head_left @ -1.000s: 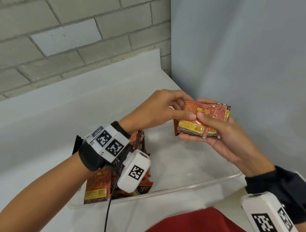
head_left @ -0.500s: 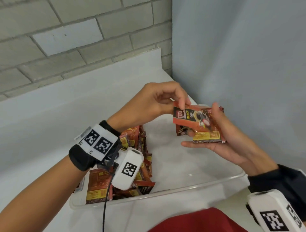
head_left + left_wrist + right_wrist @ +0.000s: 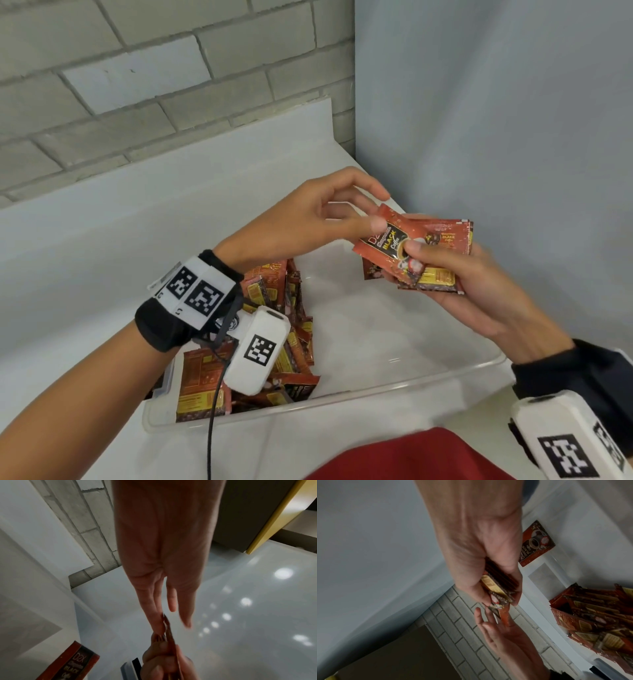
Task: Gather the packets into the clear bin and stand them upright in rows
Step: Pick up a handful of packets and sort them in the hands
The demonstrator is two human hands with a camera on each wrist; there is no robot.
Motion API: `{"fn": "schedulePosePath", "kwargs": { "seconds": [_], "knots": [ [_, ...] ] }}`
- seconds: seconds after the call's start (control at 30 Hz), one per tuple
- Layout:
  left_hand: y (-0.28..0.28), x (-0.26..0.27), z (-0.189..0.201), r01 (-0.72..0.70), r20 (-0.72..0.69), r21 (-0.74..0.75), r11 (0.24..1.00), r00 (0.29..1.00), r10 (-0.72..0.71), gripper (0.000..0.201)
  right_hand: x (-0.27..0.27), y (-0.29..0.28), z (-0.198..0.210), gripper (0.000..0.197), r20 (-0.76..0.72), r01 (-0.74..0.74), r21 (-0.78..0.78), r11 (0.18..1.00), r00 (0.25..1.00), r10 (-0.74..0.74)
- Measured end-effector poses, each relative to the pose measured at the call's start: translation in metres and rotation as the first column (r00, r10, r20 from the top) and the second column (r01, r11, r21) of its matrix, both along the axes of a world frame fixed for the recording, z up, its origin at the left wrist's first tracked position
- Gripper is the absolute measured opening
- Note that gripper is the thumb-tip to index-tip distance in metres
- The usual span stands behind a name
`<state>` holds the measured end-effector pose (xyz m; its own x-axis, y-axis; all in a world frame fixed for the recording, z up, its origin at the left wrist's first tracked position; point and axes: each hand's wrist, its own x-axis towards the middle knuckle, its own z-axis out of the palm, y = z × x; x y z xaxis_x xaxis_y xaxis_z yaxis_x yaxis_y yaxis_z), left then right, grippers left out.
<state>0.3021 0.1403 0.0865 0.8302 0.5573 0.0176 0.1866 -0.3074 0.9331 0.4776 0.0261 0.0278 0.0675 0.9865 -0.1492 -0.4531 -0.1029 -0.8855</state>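
From my seat, loose packets (image 3: 274, 346) crowd the clear bin's (image 3: 394, 387) left end, my left hand (image 3: 308, 219) pinches the top packet's (image 3: 387, 240) corner, and my right hand (image 3: 479, 291) grips the stack (image 3: 442, 274) lying crosswise above the bin's bare right side

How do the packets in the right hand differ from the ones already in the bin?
The held packets sit as a small, roughly squared stack gripped by the right hand above the bin; the bin packets are a bigger loose heap at its left end, leaning at mixed angles. The held packets' top one shows its printed front, with the left hand at its corner; the bin packets show mixed faces. Both are the same red-brown coffee sachets, none yet upright in rows.
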Motion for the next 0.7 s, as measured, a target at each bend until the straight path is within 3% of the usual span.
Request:
{"fn": "schedulePosePath", "kwargs": {
  "seconds": [0.1,0.2,0.33,0.5,0.7],
  "knots": [
    [0.0,-0.002,0.003,0.08,-0.074,0.037,0.996,0.994,-0.077,0.029,-0.002,0.0,0.002,0.053,0.017,0.019,0.011,1.0,1.0,-0.019],
    [0.008,-0.003,0.006,0.095,-0.152,0.165,0.982,0.986,-0.07,0.025,-0.006,0.003,0.002,0.062,-0.061,0.201,0.061,0.978,0.978,-0.197],
    [0.019,0.005,0.0,0.244,-0.294,0.408,0.88,0.947,-0.126,0.024,-0.004,0.005,0.005,0.041,-0.2,0.458,0.077,0.886,0.877,-0.437],
    [0.02,0.033,-0.022,0.433,-0.48,0.533,0.727,0.862,-0.161,0.027,-0.004,0.003,0.006,0.027,-0.188,0.482,0.07,0.873,0.866,-0.463],
    [0.018,0.056,-0.042,0.599,-0.659,0.532,0.599,0.737,-0.152,0.034,-0.004,0.002,0.006,0.037,-0.156,0.482,0.074,0.873,0.87,-0.468]
  ]
}}
